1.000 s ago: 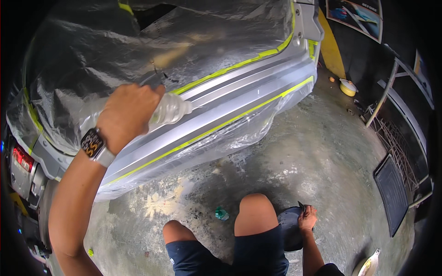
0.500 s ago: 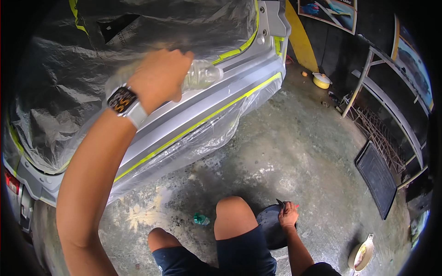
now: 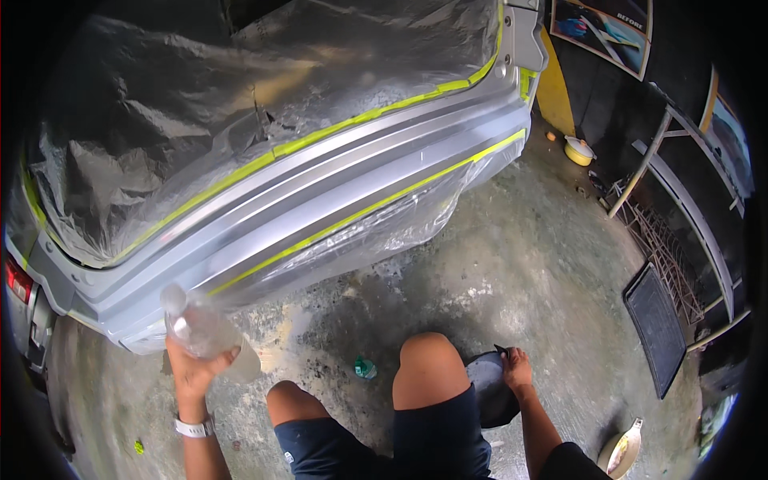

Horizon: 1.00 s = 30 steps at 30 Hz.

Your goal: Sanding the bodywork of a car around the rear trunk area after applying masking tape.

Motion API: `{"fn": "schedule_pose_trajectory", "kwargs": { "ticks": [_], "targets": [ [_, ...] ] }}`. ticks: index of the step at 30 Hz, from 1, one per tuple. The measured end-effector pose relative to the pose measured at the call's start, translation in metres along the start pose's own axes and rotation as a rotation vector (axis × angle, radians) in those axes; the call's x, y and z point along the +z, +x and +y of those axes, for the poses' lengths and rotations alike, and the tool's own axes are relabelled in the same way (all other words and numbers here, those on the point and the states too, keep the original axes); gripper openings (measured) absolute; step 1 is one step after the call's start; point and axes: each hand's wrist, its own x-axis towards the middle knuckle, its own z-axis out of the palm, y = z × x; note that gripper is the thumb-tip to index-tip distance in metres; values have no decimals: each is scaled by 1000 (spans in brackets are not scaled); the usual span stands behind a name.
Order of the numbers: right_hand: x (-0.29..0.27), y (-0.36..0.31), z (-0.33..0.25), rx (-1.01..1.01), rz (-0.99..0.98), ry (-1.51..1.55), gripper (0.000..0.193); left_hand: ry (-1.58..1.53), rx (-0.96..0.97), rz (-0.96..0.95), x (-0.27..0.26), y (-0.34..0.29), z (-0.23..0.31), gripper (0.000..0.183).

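My left hand point(image 3: 190, 370) is closed round a clear plastic bottle point(image 3: 214, 332), at the lower left, off the near corner of the silver bumper point(image 3: 344, 180). The bottle is held upright with a slight tilt, its narrow end up. Yellow-green masking tape point(image 3: 320, 136) edges the bumper, with plastic sheeting point(image 3: 160, 160) above and clear film point(image 3: 384, 220) hanging below. Beside my right knee, my right hand point(image 3: 517, 368) is closed at the edge of a dark, roughly round object point(image 3: 490, 388). A small dark tip shows by its fingers; what it grips is unclear.
A small green item point(image 3: 365, 368) lies on the concrete floor point(image 3: 552, 272) ahead of my knees. To the right are an oval pan point(image 3: 632, 448), a black flat panel point(image 3: 658, 328) and a metal rack point(image 3: 680, 192). A yellow pot point(image 3: 578, 152) stands by the far wall.
My left hand has swung the bottle from above the bumper down and to the left, turning it from lying sideways to upright. The view has shifted; my right hand stays by the dark object.
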Motion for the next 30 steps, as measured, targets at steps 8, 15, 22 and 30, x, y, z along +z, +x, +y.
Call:
{"fn": "schedule_pose_trajectory", "kwargs": {
  "ticks": [8,15,22,30],
  "targets": [
    [-26,32,-4,-28,-238,99,33,-79,-258,237,-59,-117,-204,68],
    [-22,100,-15,-78,-302,-53,35,235,-450,453,-35,-203,-365,72],
    [-25,227,-23,-4,-22,-64,47,580,-619,667,-34,-304,-451,86],
    [-66,281,-40,43,73,-44,39,609,-707,708,-27,-358,-471,83]
  ]
}}
